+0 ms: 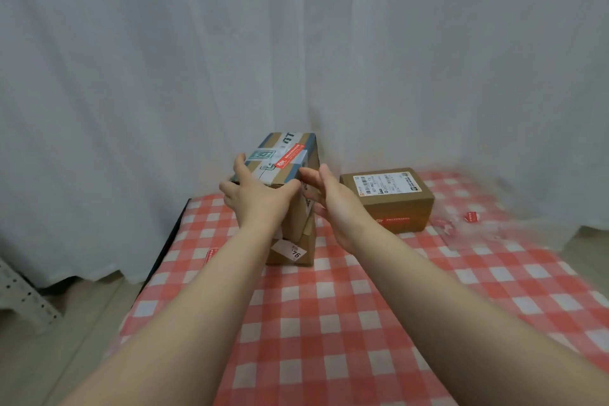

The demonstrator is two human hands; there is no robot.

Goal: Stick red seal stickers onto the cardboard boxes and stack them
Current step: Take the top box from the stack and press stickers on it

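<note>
On top box (287,155), left hand (253,196) gripping, right hand (331,196) outstretched beside

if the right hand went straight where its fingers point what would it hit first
Probably the top box; the right hand is open and points at the box's right side from close by, though depth is unclear.

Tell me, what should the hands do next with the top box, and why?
Probably slip the left hand off the top box. It already wears a red seal sticker and seems to sit on the lower box. The right hand is open beside it, so this box looks placed.
</note>
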